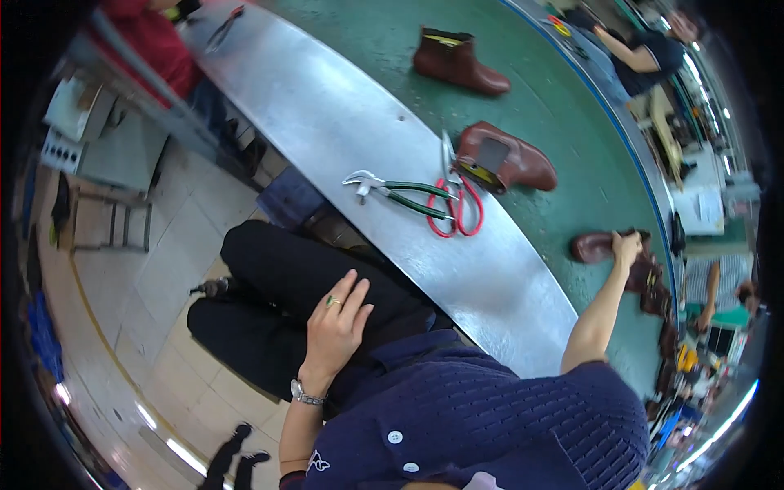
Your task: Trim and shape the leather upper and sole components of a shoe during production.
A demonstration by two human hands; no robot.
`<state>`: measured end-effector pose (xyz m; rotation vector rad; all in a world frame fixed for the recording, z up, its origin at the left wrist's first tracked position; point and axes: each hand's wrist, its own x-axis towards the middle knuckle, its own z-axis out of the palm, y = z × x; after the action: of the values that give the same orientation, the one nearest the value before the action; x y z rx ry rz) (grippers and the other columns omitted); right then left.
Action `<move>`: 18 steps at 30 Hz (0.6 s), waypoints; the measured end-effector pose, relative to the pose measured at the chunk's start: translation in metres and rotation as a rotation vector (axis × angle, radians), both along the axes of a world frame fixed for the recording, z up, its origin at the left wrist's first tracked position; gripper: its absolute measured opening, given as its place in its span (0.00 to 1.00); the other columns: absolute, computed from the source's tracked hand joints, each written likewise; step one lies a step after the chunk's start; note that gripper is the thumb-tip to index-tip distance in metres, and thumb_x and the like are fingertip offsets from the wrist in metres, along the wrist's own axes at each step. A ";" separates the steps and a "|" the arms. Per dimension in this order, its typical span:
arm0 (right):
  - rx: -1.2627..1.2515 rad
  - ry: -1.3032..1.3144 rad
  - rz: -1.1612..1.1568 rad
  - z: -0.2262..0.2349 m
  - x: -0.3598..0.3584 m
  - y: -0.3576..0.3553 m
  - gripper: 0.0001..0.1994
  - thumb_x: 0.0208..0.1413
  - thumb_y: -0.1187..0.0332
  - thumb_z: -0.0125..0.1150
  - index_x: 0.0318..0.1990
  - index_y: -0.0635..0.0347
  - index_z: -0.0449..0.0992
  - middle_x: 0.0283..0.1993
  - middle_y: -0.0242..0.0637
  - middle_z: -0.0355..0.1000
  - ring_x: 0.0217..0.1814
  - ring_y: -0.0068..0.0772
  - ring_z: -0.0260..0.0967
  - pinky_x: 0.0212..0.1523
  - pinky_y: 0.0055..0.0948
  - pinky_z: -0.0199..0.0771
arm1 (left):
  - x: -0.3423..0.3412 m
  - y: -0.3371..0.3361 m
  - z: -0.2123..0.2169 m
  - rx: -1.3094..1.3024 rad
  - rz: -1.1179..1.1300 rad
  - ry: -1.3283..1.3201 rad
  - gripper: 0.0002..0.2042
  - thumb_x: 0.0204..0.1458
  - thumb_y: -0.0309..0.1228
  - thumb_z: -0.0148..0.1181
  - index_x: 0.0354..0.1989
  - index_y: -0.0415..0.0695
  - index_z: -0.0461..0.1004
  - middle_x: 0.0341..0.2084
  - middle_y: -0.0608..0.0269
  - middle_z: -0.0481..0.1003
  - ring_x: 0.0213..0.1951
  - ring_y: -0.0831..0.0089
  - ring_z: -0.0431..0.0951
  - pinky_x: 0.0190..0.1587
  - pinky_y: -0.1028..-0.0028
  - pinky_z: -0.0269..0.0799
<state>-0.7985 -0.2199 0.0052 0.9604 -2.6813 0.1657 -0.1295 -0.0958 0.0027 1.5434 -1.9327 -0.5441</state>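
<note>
My left hand (336, 327), with a ring and a wristwatch, rests on my thigh with its fingers stretched out and holds nothing. Out to the right, my right arm reaches over the green belt, and my right hand (627, 247) grips a brown ankle boot (594, 247). Part of that boot is hidden under the fingers. In front of me, lasting pincers (400, 186) with green handles lie on the metal bench (482, 286). Red-handled scissors (461, 214) lie against them, blades pointing away. Just beyond, a brown boot (518, 159) lies on its side on the belt.
Another brown boot (461, 61) sits farther off on the green belt (563, 106). Several brown boots (653, 294) are lined up past my right hand. A person in a red top (151, 49) is at the far left; others work across the belt. A stool (110, 220) stands left.
</note>
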 end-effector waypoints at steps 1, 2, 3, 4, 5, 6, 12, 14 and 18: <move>-0.050 0.042 0.128 -0.007 0.030 -0.005 0.41 0.47 0.56 0.69 0.64 0.68 0.57 0.65 0.67 0.53 0.67 0.60 0.55 0.62 0.44 0.63 | -0.001 0.005 0.002 0.019 0.010 -0.011 0.18 0.49 0.29 0.64 0.50 0.43 0.75 0.52 0.54 0.73 0.49 0.59 0.76 0.51 0.66 0.73; -0.055 0.107 0.216 -0.008 0.075 -0.014 0.38 0.50 0.56 0.67 0.65 0.64 0.58 0.64 0.63 0.56 0.66 0.57 0.57 0.61 0.42 0.64 | -0.001 0.010 0.002 0.043 0.022 -0.021 0.17 0.49 0.30 0.63 0.50 0.43 0.75 0.52 0.54 0.73 0.49 0.59 0.76 0.52 0.66 0.73; -0.074 0.089 0.366 -0.004 0.102 -0.021 0.33 0.52 0.57 0.65 0.64 0.59 0.62 0.64 0.57 0.59 0.66 0.54 0.58 0.60 0.42 0.65 | -0.006 0.012 -0.002 0.025 0.014 -0.021 0.17 0.50 0.31 0.63 0.49 0.43 0.75 0.51 0.54 0.74 0.50 0.59 0.76 0.53 0.66 0.72; -0.131 -0.102 0.468 0.000 0.147 -0.029 0.29 0.54 0.56 0.64 0.62 0.57 0.66 0.62 0.49 0.63 0.61 0.46 0.63 0.56 0.40 0.67 | -0.010 0.013 -0.006 0.019 0.006 -0.021 0.17 0.50 0.33 0.63 0.49 0.43 0.74 0.50 0.55 0.74 0.50 0.60 0.75 0.53 0.66 0.72; -0.078 -0.286 0.616 0.000 0.182 -0.038 0.29 0.55 0.54 0.63 0.62 0.56 0.67 0.61 0.46 0.64 0.53 0.39 0.66 0.53 0.35 0.68 | -0.014 0.016 -0.013 0.002 0.003 -0.027 0.17 0.50 0.34 0.62 0.49 0.44 0.73 0.50 0.55 0.74 0.50 0.60 0.75 0.53 0.65 0.71; -0.050 -0.456 0.710 -0.003 0.229 -0.044 0.31 0.55 0.52 0.63 0.63 0.56 0.66 0.60 0.48 0.63 0.47 0.35 0.66 0.50 0.33 0.68 | -0.016 0.018 -0.015 0.003 -0.017 -0.043 0.18 0.51 0.34 0.61 0.49 0.43 0.72 0.50 0.54 0.73 0.50 0.60 0.74 0.53 0.65 0.71; -0.244 -0.109 0.967 -0.064 0.303 -0.068 0.23 0.57 0.56 0.62 0.60 0.43 0.71 0.55 0.53 0.60 0.58 0.49 0.62 0.56 0.39 0.64 | -0.037 0.037 -0.027 0.010 0.022 -0.070 0.18 0.54 0.35 0.58 0.52 0.41 0.72 0.51 0.51 0.73 0.52 0.56 0.74 0.55 0.62 0.70; -0.263 -0.124 1.001 -0.073 0.275 -0.077 0.16 0.60 0.62 0.59 0.55 0.47 0.76 0.49 0.48 0.64 0.52 0.45 0.66 0.53 0.37 0.67 | -0.041 0.050 -0.038 0.053 0.098 0.029 0.17 0.55 0.35 0.57 0.51 0.41 0.72 0.52 0.50 0.72 0.53 0.54 0.73 0.55 0.61 0.70; -0.221 -0.320 0.929 -0.022 0.260 -0.096 0.15 0.62 0.63 0.56 0.53 0.57 0.76 0.45 0.42 0.76 0.39 0.38 0.75 0.36 0.35 0.76 | -0.034 0.066 -0.042 0.066 0.165 0.113 0.18 0.56 0.36 0.57 0.52 0.41 0.73 0.52 0.51 0.73 0.52 0.56 0.74 0.55 0.63 0.70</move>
<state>-0.5389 -0.3161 -0.0173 2.1505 -2.1532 0.8332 -0.1634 -0.0302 -0.0393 1.6592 -1.7007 -0.6141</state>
